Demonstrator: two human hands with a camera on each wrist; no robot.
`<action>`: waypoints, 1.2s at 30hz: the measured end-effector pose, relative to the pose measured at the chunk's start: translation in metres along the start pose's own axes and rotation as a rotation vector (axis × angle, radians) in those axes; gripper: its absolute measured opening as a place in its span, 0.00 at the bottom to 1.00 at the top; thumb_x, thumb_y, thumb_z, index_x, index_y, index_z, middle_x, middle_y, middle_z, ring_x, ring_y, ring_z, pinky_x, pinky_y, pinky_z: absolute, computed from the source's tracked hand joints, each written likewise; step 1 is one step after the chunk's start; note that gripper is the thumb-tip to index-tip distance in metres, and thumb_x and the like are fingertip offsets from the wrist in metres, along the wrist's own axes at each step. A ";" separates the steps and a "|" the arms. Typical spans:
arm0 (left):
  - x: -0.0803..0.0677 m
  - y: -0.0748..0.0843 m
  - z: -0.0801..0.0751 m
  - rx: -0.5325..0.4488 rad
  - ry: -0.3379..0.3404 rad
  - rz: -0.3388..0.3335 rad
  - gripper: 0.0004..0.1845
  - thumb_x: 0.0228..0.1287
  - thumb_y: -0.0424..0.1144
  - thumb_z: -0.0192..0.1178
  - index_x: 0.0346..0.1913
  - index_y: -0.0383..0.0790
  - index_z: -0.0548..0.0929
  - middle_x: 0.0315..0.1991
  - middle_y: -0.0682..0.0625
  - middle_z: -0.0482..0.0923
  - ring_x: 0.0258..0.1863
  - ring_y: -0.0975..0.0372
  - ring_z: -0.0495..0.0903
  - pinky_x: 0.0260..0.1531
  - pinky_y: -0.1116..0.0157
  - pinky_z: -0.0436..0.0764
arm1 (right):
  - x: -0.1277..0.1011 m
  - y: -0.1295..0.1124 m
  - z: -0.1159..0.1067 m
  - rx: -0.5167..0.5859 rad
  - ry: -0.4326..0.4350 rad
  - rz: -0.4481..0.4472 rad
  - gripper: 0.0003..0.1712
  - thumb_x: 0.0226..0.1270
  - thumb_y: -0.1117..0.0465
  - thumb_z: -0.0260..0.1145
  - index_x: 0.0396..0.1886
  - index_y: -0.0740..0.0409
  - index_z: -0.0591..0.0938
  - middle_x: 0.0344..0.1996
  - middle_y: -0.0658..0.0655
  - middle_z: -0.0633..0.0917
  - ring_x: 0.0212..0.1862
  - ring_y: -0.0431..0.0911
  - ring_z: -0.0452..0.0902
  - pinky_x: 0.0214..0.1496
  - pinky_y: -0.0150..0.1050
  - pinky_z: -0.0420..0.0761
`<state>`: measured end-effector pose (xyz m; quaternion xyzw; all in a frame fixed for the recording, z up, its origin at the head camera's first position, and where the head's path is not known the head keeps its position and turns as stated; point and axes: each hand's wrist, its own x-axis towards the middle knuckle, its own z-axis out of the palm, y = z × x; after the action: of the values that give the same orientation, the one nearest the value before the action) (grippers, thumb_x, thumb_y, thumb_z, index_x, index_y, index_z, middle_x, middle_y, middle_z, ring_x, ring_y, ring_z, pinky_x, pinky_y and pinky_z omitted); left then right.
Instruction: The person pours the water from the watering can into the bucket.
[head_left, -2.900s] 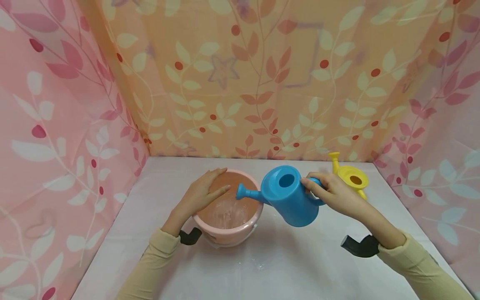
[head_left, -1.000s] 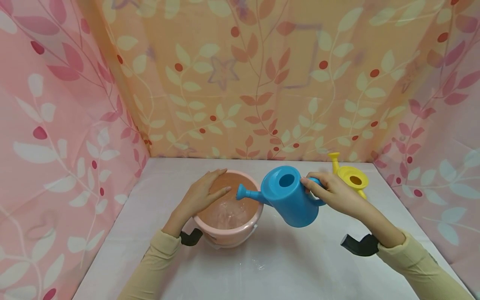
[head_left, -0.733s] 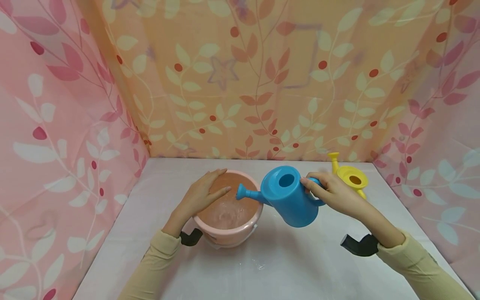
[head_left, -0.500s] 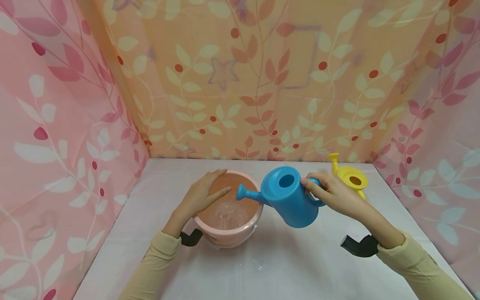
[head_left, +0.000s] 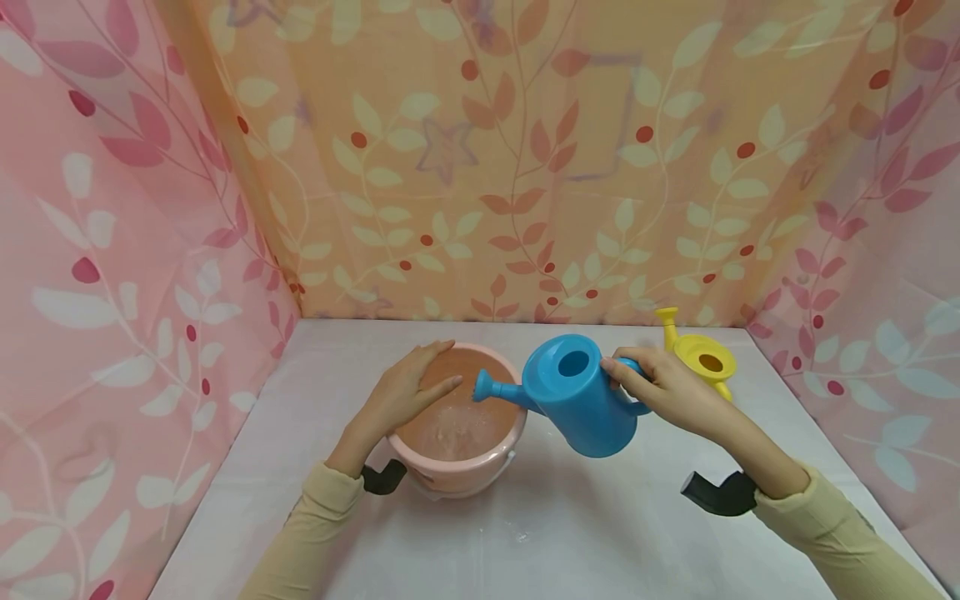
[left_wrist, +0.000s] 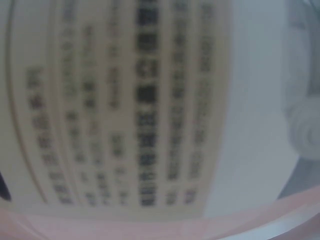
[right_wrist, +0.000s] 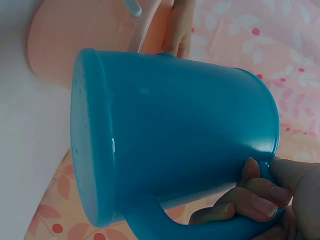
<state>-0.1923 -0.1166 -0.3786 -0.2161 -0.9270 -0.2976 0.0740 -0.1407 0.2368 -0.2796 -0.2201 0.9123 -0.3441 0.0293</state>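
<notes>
My right hand grips the handle of a blue watering can, fingers curled round it as the right wrist view shows. The can leans left, its spout head over a pink bucket. Water in the bucket ripples and splashes below the spout. My left hand lies over the bucket's left rim, fingers extended and thumb reaching over the opening. In the left wrist view a printed label fills most of the picture close up. The bucket's pale handle hangs down its side.
A small yellow watering can stands at the back right, behind my right hand. Water drops lie on the white tabletop in front of the bucket. Floral cloth hangs at the back and both sides.
Both hands, the blue watering can and the bucket hold their places. The ripples on the water in the bucket shift from frame to frame. The view has tipped up very slightly.
</notes>
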 end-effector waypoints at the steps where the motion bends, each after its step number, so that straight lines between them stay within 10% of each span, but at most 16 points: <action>1: 0.000 0.000 0.000 -0.001 0.001 0.001 0.37 0.60 0.66 0.50 0.68 0.52 0.63 0.67 0.48 0.64 0.68 0.49 0.59 0.62 0.45 0.62 | 0.000 0.000 0.000 0.001 -0.001 0.000 0.17 0.70 0.49 0.53 0.26 0.55 0.74 0.20 0.58 0.75 0.28 0.51 0.73 0.33 0.36 0.76; 36: 0.000 -0.001 -0.001 -0.006 0.007 0.013 0.36 0.61 0.65 0.50 0.69 0.52 0.63 0.67 0.48 0.64 0.67 0.48 0.59 0.62 0.44 0.63 | 0.001 -0.008 -0.003 -0.024 -0.018 -0.010 0.17 0.70 0.52 0.54 0.25 0.57 0.73 0.18 0.54 0.73 0.27 0.46 0.72 0.33 0.35 0.75</action>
<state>-0.1924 -0.1174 -0.3784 -0.2211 -0.9244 -0.3006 0.0786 -0.1386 0.2327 -0.2723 -0.2278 0.9151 -0.3312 0.0329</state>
